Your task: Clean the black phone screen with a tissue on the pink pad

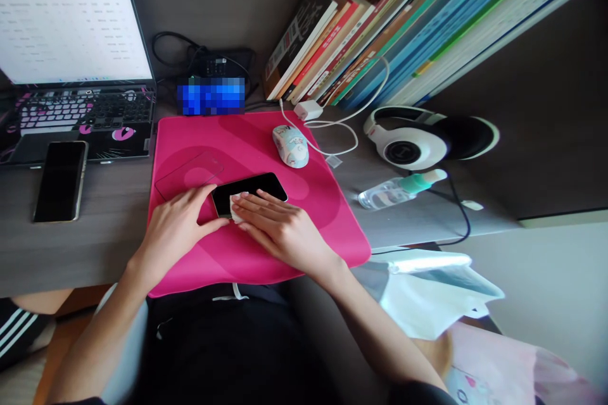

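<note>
A phone (268,186) with a dark screen lies face up on the pink desk mat (332,234). My left hand (183,218) grips its left end, thumb at the near edge and fingers at the far edge. Under the fingers of my right hand (280,228), a small white wipe (234,207) is pressed against the screen. Most of the wipe is hidden by those fingers. Beyond my left hand lies a thin, clear rectangular sheet (190,174), partly covered by that hand.
A patterned mouse (291,147) rests on the mat's far right. Right of the mat are a clear spray bottle (394,191), headphones (413,139) and a white charger (308,109) with cable. Books (323,38) line the back. At left stand a laptop (76,120) and a second phone (61,181).
</note>
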A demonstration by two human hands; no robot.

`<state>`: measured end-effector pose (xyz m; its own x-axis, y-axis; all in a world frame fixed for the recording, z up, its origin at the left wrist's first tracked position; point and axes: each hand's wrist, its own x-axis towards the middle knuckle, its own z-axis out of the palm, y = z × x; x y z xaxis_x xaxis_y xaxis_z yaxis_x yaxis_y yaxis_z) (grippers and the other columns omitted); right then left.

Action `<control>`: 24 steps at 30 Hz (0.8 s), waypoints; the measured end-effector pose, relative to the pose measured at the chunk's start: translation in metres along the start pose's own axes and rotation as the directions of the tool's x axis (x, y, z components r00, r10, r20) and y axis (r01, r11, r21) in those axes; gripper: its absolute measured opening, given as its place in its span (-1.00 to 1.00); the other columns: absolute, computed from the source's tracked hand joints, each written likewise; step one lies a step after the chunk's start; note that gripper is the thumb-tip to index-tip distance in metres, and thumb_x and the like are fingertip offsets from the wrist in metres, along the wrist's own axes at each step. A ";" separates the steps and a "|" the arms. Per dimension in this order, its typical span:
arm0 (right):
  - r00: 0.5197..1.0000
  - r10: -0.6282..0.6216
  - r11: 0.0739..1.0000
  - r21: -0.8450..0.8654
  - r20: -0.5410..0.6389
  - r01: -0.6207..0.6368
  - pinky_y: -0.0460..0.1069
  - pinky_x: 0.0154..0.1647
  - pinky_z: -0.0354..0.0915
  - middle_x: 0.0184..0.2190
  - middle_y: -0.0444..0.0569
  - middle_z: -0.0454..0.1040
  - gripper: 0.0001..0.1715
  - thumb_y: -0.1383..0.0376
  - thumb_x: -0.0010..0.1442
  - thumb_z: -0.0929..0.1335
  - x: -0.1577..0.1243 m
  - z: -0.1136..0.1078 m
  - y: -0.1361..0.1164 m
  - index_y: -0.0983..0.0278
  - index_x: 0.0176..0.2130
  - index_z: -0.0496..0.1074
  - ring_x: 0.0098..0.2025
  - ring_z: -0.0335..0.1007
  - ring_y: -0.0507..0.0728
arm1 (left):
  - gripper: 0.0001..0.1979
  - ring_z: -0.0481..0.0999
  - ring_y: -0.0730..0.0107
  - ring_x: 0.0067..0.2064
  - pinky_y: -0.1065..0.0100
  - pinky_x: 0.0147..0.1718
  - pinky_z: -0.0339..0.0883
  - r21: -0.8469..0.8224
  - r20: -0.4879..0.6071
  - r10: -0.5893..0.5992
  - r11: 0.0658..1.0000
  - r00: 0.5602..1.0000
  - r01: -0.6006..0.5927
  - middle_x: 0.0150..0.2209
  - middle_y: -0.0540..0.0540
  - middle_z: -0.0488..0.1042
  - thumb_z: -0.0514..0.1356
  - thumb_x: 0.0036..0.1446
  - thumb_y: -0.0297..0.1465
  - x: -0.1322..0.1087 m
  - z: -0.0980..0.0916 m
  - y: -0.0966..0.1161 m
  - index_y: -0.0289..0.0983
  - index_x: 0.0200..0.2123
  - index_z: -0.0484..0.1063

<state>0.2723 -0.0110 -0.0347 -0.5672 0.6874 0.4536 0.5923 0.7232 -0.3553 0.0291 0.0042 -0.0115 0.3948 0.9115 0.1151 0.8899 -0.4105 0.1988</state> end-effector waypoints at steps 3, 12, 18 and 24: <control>0.999 0.042 0.999 -0.025 -0.027 -0.043 0.21 0.45 0.35 0.24 0.01 0.56 -0.62 0.28 0.52 0.31 -0.006 -0.008 0.010 0.22 0.22 0.56 0.31 0.49 0.21 | -0.34 0.66 0.00 0.14 0.14 -0.01 0.58 0.002 0.008 -0.007 1.000 1.000 0.007 0.32 -0.14 0.51 0.34 0.31 -0.08 0.000 -0.003 0.002 -0.14 0.37 0.30; 0.990 0.137 0.990 0.035 -0.028 -0.136 0.21 0.39 0.43 0.18 -0.09 0.61 -0.66 0.24 0.51 0.34 -0.019 -0.029 0.039 0.12 0.18 0.60 0.26 0.54 0.22 | -0.33 0.71 0.04 0.00 0.09 -0.02 0.60 0.003 0.042 -0.022 1.000 0.999 0.022 0.31 -0.11 0.51 0.32 0.33 -0.06 0.002 -0.004 0.002 -0.14 0.40 0.28; 0.986 0.153 0.986 0.075 -0.060 -0.148 0.17 0.34 0.48 0.13 -0.10 0.65 -0.66 0.26 0.51 0.32 -0.019 -0.030 0.044 0.12 0.12 0.63 0.24 0.56 0.21 | -0.33 0.70 0.02 0.05 0.08 0.02 0.59 0.001 0.046 -0.028 1.000 0.999 0.028 0.32 -0.12 0.50 0.32 0.33 -0.07 0.001 -0.005 0.002 -0.16 0.39 0.29; 0.979 0.191 0.981 0.055 -0.069 -0.188 0.14 0.30 0.50 0.15 -0.10 0.64 -0.64 0.26 0.53 0.29 -0.020 -0.027 0.046 0.14 0.11 0.64 0.26 0.54 0.22 | -0.35 0.66 0.01 0.13 0.10 0.05 0.57 -0.012 0.037 -0.024 1.000 0.999 0.025 0.34 -0.14 0.48 0.32 0.34 -0.09 0.002 -0.004 0.002 -0.13 0.40 0.30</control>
<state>0.3262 0.0071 -0.0381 -0.4028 0.8069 0.4320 0.6559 0.5837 -0.4787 0.0306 0.0049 -0.0074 0.3812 0.9215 0.0746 0.8966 -0.3882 0.2130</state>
